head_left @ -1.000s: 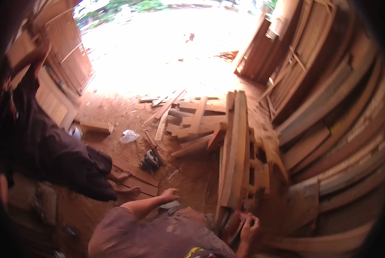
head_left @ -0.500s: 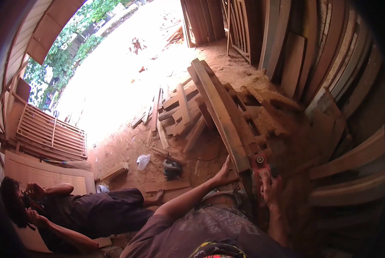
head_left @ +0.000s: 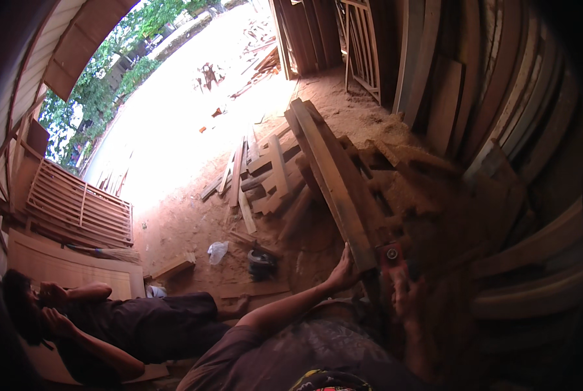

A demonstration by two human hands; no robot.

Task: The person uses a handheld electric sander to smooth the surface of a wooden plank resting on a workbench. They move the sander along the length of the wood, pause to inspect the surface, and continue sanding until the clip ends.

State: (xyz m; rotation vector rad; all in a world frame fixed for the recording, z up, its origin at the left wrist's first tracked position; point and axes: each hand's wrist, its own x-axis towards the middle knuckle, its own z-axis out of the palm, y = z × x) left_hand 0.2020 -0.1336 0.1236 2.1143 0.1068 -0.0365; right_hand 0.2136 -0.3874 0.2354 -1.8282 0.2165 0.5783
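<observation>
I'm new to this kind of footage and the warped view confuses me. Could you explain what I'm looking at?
There is no machine body here, just a person using two bare hands. The view comes from a wide fisheye camera on their head, looking down, so straight edges bend near the rim.

The left hand touches the near end of a long wooden beam. The right hand holds a red tool beside that same end.

On the reddish ground lie loose wood pieces, a crumpled white bag and a dark tool too dim to identify. At the left is another person, with both hands raised near the head.
</observation>
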